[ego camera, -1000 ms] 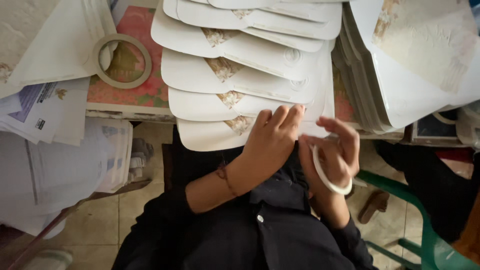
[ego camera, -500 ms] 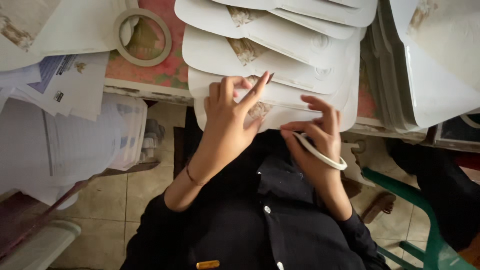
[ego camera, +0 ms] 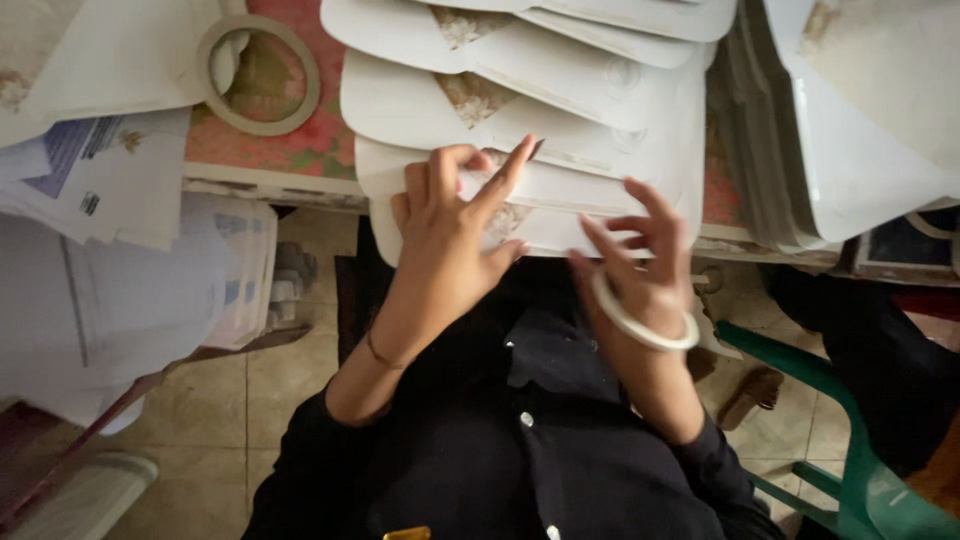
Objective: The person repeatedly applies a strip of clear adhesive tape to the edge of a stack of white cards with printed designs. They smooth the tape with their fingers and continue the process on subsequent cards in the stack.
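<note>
Hands on white, rounded card, perhaps embossed

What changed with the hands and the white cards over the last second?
The left hand, flat on the nearest white card a second ago, has lifted its fingers, index now pointing up. The right hand has opened its fingers at the card's edge. The roll of tape still hangs around the right hand, the overlapping cards stay in their row, and the tape ring remains on the table.
</note>
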